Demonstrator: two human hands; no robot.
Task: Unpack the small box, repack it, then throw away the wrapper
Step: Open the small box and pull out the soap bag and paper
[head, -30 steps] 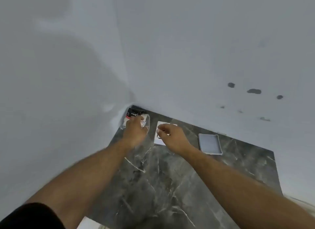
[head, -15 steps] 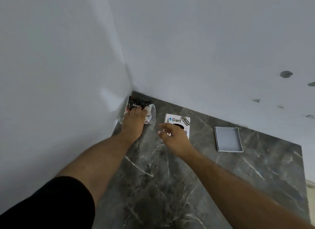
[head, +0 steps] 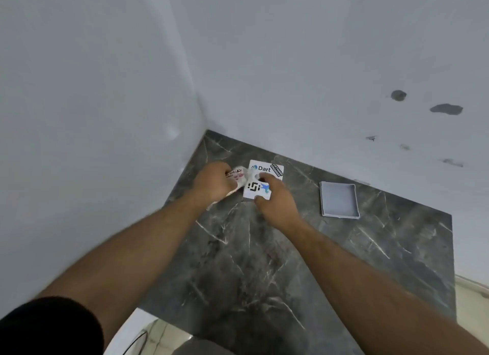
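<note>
A white card-like box lid (head: 264, 175) printed with "Dart" and stickers lies on the dark marble surface (head: 264, 262) near the wall corner. My right hand (head: 275, 202) rests on its near edge, with thumb and fingers pinching it. My left hand (head: 213, 182) is closed on a crumpled clear plastic wrapper (head: 238, 172) with red and black print, held just left of the card. A shallow grey box tray (head: 339, 200) sits apart on the right, open side up and empty.
Two white walls meet at the far left corner of the marble surface. The right wall has several dark chipped marks (head: 446, 108). Pale floor and a thin cable (head: 137, 341) show below the marble's near edge.
My left hand has lifted the wrapper out of the corner and brought it right, next to the card. My right hand has settled onto the card's near edge.
</note>
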